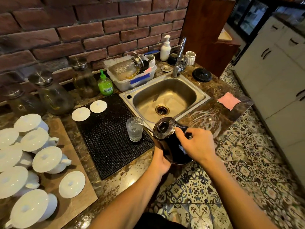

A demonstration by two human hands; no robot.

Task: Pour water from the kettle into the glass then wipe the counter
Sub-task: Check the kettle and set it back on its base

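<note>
Marbled brown counter (130,176) running along a brick wall, with patterned floor tiles below its near edge.

Nearest the camera, just this side of the sink (166,98): tilting a black kettle (171,142) with both hands. Left hand (159,160) cupping the base from below, fingers curled under and mostly hidden. Right hand (196,145) wrapped closed around the handle, thumb pressing near the lid. Thin spout reaching over the rim of the glass (134,128).

Glass standing upright on the black bar mat (109,136), just left of the sink's near corner, looking already well filled, though exact level hard to tell through the textured wall.

Risks, judging from here: overfilling and spilling onto the mat if tilting much further; spout tip knocking the rim and tipping the glass toward the sink; lid slipping off at a steep angle; kettle hanging partly past the counter edge, so dropping to the floor if the supporting hand slides.

Farther off, right of the sink: pink cloth (229,101) lying flat near the counter's end, waiting for wiping.
</note>
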